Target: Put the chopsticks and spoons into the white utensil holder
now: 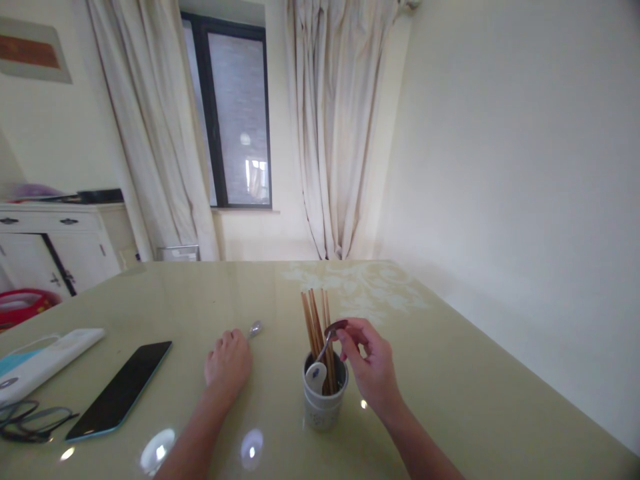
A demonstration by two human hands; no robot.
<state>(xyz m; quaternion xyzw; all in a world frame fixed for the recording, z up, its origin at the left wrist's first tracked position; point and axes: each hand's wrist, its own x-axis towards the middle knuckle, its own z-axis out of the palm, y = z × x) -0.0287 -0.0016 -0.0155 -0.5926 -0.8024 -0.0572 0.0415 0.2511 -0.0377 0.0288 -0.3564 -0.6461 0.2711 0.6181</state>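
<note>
My right hand (371, 360) pinches a metal spoon (326, 345) near its dark bowl, over the rim of a grey-white cup (323, 413). The spoon's handle slants down towards the cup's mouth, where its lower end is lost among other things. Several wooden chopsticks (313, 323) stand in this cup, leaning a little left. A white spoon (315, 378) shows at the front of its mouth. To the left, my left hand (229, 360) rests on the table with fingers curled round the handle of a second metal spoon (256, 328), whose bowl points away from me.
The glossy table (470, 400) meets a wall on the right. On its left side lie a dark-screened phone or tablet (120, 390), a white power strip-like block (55, 360) and a tangled dark cable (33, 420). A white cabinet (75, 247) stands beyond.
</note>
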